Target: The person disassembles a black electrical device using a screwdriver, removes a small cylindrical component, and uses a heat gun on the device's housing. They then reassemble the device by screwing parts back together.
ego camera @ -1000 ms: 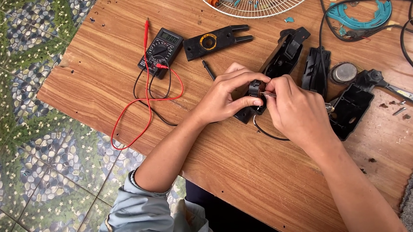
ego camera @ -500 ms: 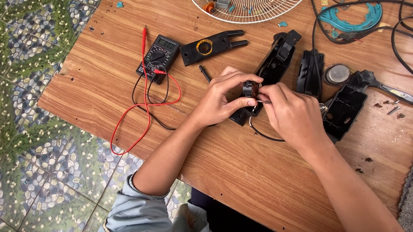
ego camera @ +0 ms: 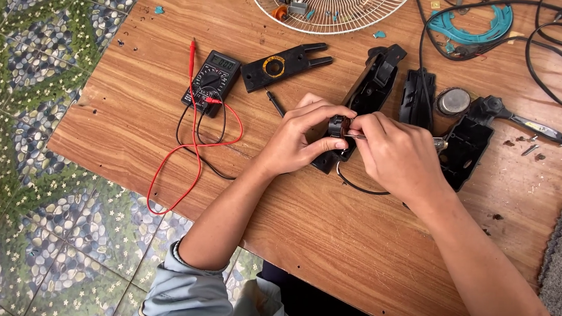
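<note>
Now both hands meet mid-table, well inside the near edge, with bare wood near and left of them. Left hand point(ego camera: 296, 144) is closed round a small dark part point(ego camera: 338, 128); right hand point(ego camera: 393, 152) pinches a thin metal tool point(ego camera: 355, 135) lying left-right against it. Black housing point(ego camera: 370, 92) runs far-right. Compared with a moment ago, the hands sit unchanged; multimeter point(ego camera: 213, 81) lies left.

bare forearms, pale grey-blue rolled sleeve point(ego camera: 192, 297)

Left hand point(ego camera: 299, 141) grips small black part point(ego camera: 338, 128); right hand point(ego camera: 397, 155) pinches it. Multimeter point(ego camera: 211, 83) nearby on wooden table point(ego camera: 131, 114).
</note>
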